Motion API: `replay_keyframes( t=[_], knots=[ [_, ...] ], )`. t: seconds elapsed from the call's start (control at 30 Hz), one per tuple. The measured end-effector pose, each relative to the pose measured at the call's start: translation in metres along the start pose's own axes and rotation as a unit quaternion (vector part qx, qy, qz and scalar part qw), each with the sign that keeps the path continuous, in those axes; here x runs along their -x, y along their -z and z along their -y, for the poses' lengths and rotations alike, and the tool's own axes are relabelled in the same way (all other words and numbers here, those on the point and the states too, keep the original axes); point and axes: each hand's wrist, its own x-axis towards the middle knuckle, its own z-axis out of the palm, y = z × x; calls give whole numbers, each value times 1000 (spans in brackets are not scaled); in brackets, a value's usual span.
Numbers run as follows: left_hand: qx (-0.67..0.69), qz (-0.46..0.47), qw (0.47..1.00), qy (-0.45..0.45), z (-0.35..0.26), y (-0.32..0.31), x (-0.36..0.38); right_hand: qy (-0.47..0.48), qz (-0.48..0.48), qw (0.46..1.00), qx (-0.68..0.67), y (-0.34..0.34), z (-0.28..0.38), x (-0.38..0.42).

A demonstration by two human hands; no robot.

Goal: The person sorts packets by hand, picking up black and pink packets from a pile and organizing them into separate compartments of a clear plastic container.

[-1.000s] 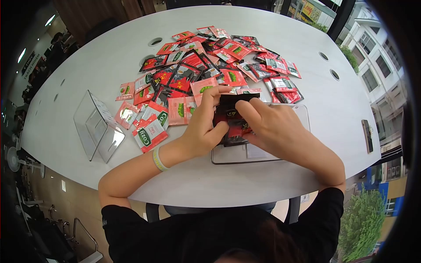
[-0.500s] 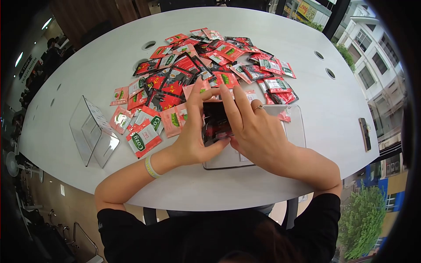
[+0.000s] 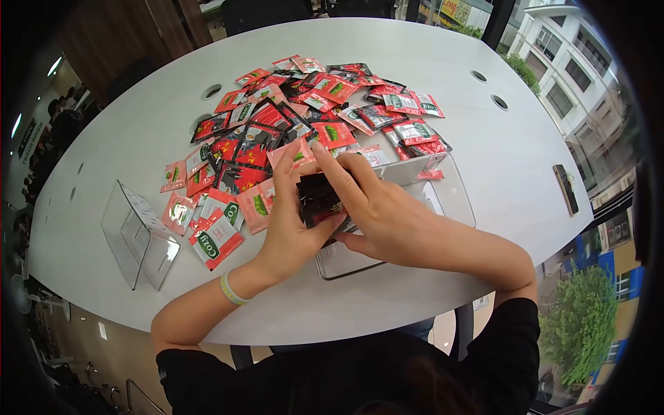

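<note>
A bundle of dark sachets (image 3: 317, 196) sits between my two hands, above the near-left part of a clear plastic box (image 3: 467, 187). My left hand (image 3: 294, 218) grips the bundle from the left, its thumb along the near side and its fingers upright. My right hand (image 3: 384, 207) curls over the right side, fingers bent across the top and thumb low. The sachets' right side is hidden behind the right fingers. Just beyond the hands spreads a loose pile of red, pink and black sachets (image 3: 256, 145), some lettered "Cozy".
To the left stands a second clear plastic container (image 3: 142, 235). A dark phone-like object (image 3: 566, 189) lies near the right edge of the white table (image 3: 290, 304). A small reddish sachet (image 3: 430, 175) shows inside the clear box.
Both hands and the dark bundle have shifted slightly left in view, and the bundle is tilted differently. The camera view has moved too, so the pile appears further left.
</note>
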Motion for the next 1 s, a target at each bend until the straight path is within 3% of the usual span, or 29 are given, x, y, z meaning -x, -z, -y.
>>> replay_keyframes(
  t=[0.07, 0.2, 0.23, 0.3, 0.37, 0.43, 0.5, 0.63, 0.73, 0.8, 0.9, 0.97, 1.0],
  knots=[
    [-17, 19, 1000, 15, -1, 5, -4, 57, 5, 998, -11, 18, -10, -3],
    [-17, 48, 996, 73, -5, 10, -10, -91, -43, 991, -85, 76, -55, -23],
    [-15, 45, 996, 75, -5, 10, -10, -102, -73, 991, -41, 77, -85, -29],
    [16, 43, 994, 96, -6, 10, -10, -151, -47, 981, -117, 63, -147, -31],
    [16, 41, 994, 97, -5, 10, -11, -62, -28, 998, 17, 32, -187, -29],
    [14, 44, 993, 105, -4, 9, -10, -50, -41, 997, 47, 14, -187, -30],
    [-4, 43, 995, 95, -4, 8, -11, -81, -53, 977, 190, 1, -189, -32],
    [0, 44, 994, 102, -3, 8, -10, -54, -107, 973, 198, 2, -190, -28],
    [2, 41, 994, 98, 0, 8, -9, -15, -216, 976, 18, 31, -172, -28],
    [59, 46, 991, 108, 1, 7, -9, 78, -242, 966, -38, 54, -141, -29],
    [89, 54, 991, 90, 10, 9, -10, 179, -200, 963, 29, 77, -81, -21],
    [105, 54, 990, 83, 17, 10, -7, 189, -119, 973, -51, 71, -44, -5],
    [122, 57, 988, 73, 19, 10, -6, 260, -91, 961, -1, 66, -35, -1]
  ],
)
